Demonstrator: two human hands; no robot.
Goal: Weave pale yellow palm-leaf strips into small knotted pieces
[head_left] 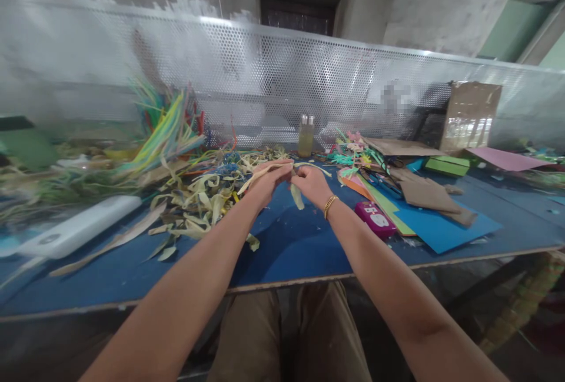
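Over the middle of the blue table my left hand (270, 179) and my right hand (311, 184) meet at the fingertips. Both are closed on a pale dried leaf strip (297, 198), whose one end hangs below the right fingers. Another part of pale strip arches out past the right hand, and more lies along the back of the left hand. A heap of dried leaf strips (200, 196), curled and yellowish, lies just left of my left hand. A gold bracelet (329, 206) circles my right wrist. Bent fingers partly cover the held part.
A magenta box (375, 219) and a blue paper sheet (445, 226) lie to the right, with brown cardboard (430, 193). Behind my hands stands a jar of yellowish liquid (305, 138). A white power strip (82, 226) lies left. A perforated metal panel (282, 70) closes off the back.
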